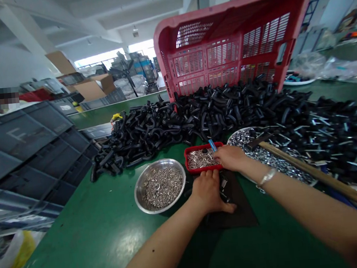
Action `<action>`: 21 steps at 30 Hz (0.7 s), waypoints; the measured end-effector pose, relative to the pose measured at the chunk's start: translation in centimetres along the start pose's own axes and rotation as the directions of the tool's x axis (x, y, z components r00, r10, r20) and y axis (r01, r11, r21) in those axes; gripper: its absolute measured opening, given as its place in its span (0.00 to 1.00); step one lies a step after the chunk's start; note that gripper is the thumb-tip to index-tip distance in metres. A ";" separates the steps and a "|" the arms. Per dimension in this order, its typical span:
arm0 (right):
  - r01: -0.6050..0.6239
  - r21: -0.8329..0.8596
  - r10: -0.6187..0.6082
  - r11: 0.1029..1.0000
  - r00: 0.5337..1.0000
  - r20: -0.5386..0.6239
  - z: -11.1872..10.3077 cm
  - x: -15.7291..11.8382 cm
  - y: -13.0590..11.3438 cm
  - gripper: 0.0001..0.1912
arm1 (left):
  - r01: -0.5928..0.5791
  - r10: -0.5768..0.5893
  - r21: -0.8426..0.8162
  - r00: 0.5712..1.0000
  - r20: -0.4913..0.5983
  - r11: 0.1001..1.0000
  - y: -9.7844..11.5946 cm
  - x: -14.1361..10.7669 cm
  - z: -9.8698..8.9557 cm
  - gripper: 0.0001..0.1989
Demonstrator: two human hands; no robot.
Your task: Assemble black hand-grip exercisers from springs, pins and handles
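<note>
The right forearm [297, 200] slants in from the lower right, a silver bracelet [268, 175] at its wrist, and the right hand [230, 157] bends over the right end of the red tray [194, 171], its fingers drawn close together by the small metal pins [196, 159]. A blue object [212, 145] juts up beside the fingertips; whether they grip it I cannot tell. The left hand [206, 191] lies palm down over the dark mat [243, 211], four fingers side by side toward the tray's near edge, thumb spread rightward; anything held underneath is hidden. A metal bowl [139, 193] stands to its left on the green surface [112, 235].
</note>
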State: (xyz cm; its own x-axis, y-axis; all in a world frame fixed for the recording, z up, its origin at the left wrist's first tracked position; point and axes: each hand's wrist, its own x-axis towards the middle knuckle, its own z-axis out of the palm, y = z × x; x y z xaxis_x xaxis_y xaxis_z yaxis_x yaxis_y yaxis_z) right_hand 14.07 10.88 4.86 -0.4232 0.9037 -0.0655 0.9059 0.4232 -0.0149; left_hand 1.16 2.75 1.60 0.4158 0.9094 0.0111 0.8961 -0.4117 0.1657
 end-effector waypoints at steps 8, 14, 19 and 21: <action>0.088 0.027 -0.089 0.996 0.995 0.047 1.0 3.9 -0.1 0.07 | -0.040 0.042 -0.066 0.999 0.020 0.997 -1.3 -0.3 -0.6 0.54; 0.101 0.173 -0.084 0.980 0.991 -0.104 2.5 3.5 2.3 0.09 | 0.284 -0.284 -0.011 0.959 0.011 0.959 -4.8 4.0 -2.8 0.19; 0.098 0.308 -0.038 0.946 0.980 -0.194 3.3 3.1 2.4 0.09 | 0.240 -0.237 -0.031 0.967 0.091 0.970 -5.7 7.9 -1.8 0.13; 0.091 0.351 -0.017 0.932 0.978 -0.210 3.3 2.9 2.4 0.08 | 0.239 -0.234 -0.053 0.969 0.076 0.970 -5.5 8.3 -1.2 0.11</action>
State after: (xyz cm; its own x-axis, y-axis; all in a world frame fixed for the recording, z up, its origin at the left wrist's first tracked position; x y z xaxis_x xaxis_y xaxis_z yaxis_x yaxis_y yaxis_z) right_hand 15.07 14.28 1.35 -0.4320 0.8901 0.1453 0.8106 0.4538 -0.3701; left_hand -0.53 12.70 1.94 0.2048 0.9733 -0.1034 0.9600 -0.1791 0.2151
